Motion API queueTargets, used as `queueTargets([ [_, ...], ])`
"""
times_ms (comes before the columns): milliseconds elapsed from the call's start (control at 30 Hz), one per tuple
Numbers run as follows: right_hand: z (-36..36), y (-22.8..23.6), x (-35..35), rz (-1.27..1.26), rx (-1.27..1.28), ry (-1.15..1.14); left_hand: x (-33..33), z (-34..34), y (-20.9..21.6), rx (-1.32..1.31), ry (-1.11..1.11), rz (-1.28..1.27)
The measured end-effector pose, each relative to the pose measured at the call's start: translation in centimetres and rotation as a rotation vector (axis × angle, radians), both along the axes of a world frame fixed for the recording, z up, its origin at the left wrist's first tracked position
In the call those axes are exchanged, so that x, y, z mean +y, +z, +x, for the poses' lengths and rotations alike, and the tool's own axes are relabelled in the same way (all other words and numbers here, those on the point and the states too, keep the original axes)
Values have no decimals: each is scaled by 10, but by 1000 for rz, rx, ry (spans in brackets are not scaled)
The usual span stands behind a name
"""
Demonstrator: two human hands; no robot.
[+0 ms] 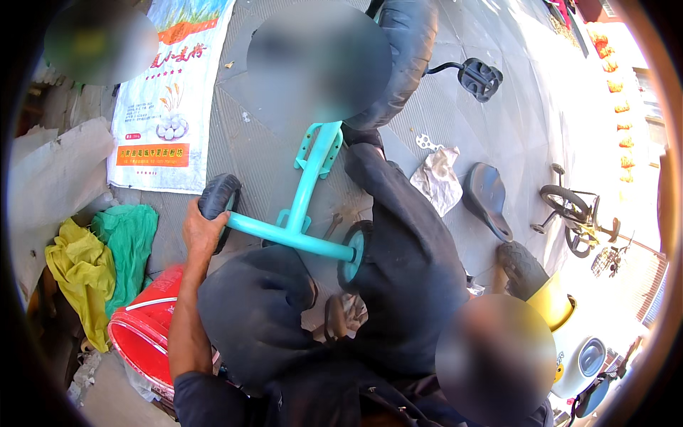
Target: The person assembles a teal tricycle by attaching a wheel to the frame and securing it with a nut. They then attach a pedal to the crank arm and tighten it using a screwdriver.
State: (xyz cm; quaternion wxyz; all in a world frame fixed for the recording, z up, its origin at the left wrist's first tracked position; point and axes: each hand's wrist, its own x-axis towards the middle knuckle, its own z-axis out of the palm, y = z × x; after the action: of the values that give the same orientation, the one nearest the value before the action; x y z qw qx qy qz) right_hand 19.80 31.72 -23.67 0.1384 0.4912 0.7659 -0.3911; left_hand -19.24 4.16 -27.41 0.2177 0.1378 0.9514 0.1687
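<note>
My left hand (205,226) is wrapped round the small black wheel (222,196) at the left end of a turquoise tubular frame (292,238). A second small wheel (354,256) sits at the frame's right end, against my right leg. From the crossbar a tube runs away from me to a bracket with holes (320,149); beyond it a blurred patch hides what is there. My right hand does not show clearly; a blurred patch at the lower right may cover it. A wrench (332,225) lies on the floor under the frame.
A printed sack (163,107) lies far left; yellow (82,274) and green (126,245) bags and a red bucket (146,327) are nearer. Rightward are a large tire (409,57), a pedal (480,80), a flat spanner (428,143), a cloth (437,179), a saddle (486,199) and a bicycle (569,206).
</note>
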Motion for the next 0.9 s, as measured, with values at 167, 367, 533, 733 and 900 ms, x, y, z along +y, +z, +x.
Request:
queueTargets([
  [167,-104,66,79,372,492,-247,2,-5,12,38,-25,-50],
  [367,-247,155,149,1675,747,1009,8,-4,19,7,-61,-25],
  [533,-293,200,135,1188,496,1512,-7,-10,19,5,-24,-20],
  [733,-284,229,159,1072,164,1538,36,-27,22,99,-110,13],
  [900,-298,217,159,1111,211,1468,24,-80,67,257,-161,22],
])
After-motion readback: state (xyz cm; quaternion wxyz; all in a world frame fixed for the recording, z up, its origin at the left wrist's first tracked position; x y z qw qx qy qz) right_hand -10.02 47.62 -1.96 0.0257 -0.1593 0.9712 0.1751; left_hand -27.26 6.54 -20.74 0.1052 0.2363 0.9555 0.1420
